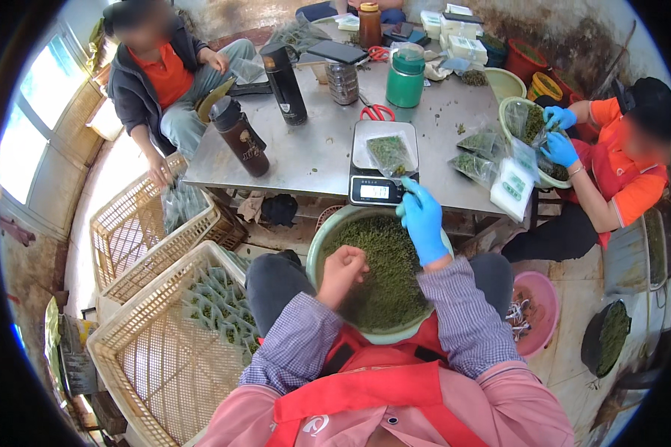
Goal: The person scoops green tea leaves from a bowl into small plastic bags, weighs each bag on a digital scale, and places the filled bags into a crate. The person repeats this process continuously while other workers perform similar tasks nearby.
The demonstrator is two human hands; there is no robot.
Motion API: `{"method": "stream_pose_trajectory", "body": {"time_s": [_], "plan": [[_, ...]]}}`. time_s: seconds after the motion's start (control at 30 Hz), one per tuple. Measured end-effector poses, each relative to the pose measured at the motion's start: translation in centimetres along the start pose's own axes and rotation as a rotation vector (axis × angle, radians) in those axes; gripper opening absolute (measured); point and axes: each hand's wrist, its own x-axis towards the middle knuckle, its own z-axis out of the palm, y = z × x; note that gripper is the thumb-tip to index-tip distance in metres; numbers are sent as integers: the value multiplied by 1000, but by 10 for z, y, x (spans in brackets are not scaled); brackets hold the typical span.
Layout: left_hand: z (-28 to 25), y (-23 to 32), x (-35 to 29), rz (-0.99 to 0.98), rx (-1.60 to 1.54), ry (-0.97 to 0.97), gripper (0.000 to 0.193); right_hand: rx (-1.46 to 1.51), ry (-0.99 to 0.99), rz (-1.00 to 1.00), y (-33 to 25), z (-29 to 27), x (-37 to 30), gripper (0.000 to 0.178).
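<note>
A pale green basin [317,242] full of small green plant bits [380,268] sits between my knees. Over its left side my bare left hand [344,276] is closed, fingers curled; whatever it may hold is hidden. My right hand [423,223], in a blue glove, reaches to the scale's right front edge. Its thumb and fingertips are pinched together near a corner of the bag; I cannot make out what they hold. That clear bag [389,154] of green bits lies on the pan of a digital scale [375,189] with a lit display.
Yellowish plastic crates [145,357] stand at my left, one part filled with bags [220,305]. Bottles [283,86], red scissors [378,112] and filled bags [476,165] lie on the metal table [320,156]. Co-workers sit left and right; a pink basin [540,313] is by my right knee.
</note>
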Motion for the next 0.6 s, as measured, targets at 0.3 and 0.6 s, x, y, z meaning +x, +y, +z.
{"method": "stream_pose_trajectory", "body": {"time_s": [0.3, 0.6], "plan": [[25, 28, -8, -32, -182, -97, 11, 211, -477, 227, 24, -12, -72, 31], [21, 17, -8, 171, 192, -41, 9, -87, -343, 195, 29, -7, -75, 14]]}}
